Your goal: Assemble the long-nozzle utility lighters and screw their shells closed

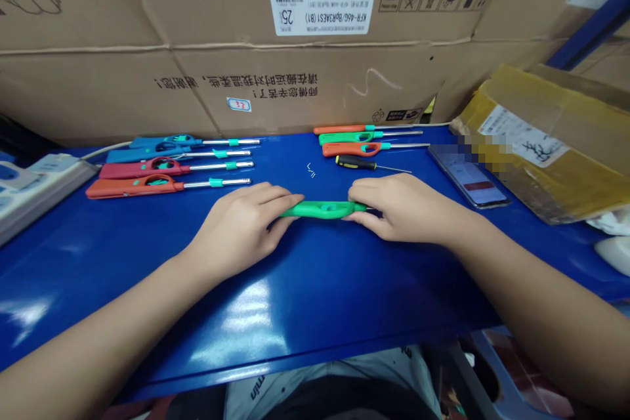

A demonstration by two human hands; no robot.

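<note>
A green lighter [322,210] with a long nozzle is held level above the blue table between both hands. My left hand [249,220] pinches the end of its handle. My right hand [394,207] is closed on the other end, where the nozzle begins; the fingers hide most of the metal tube. Behind my right hand lies a screwdriver [355,163] with a black and yellow handle. Farther back are two orange lighters, one of them [347,149] nearest, and a green lighter [344,138]. Beyond my left hand several lighters lie in a row, an orange-red one [132,186] closest.
Small pale pieces [310,170] lie on the blue table [275,335]. A phone [467,177] rests at the right beside a taped carton [546,138]. At the left is a white power strip [44,190]. A large cardboard box [221,26] walls off the back.
</note>
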